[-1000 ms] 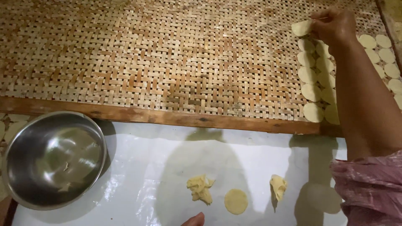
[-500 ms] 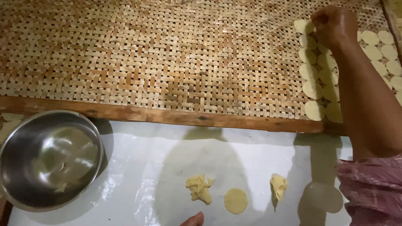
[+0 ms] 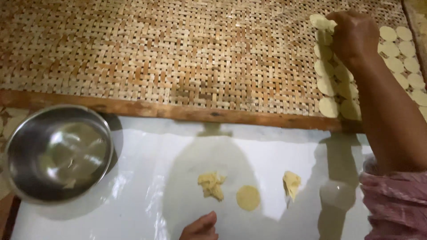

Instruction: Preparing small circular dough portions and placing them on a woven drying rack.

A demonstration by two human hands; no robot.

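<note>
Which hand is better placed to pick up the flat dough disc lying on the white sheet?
Probably the left hand: it rests on the white sheet just beside the flat dough disc. The right hand is stretched far out over the woven tray, at the rows of placed discs.

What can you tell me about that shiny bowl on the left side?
The bowl is round, deep and looks like polished steel, with a thin rim and a smooth, mirror-like inside that catches blurry reflections. It sits upright at the left edge of the white sheet, just below the wooden edge of the woven mat. It looks nearly empty; only a few small pale bits show inside. It casts a shadow to its right. Neither hand touches it.
</note>
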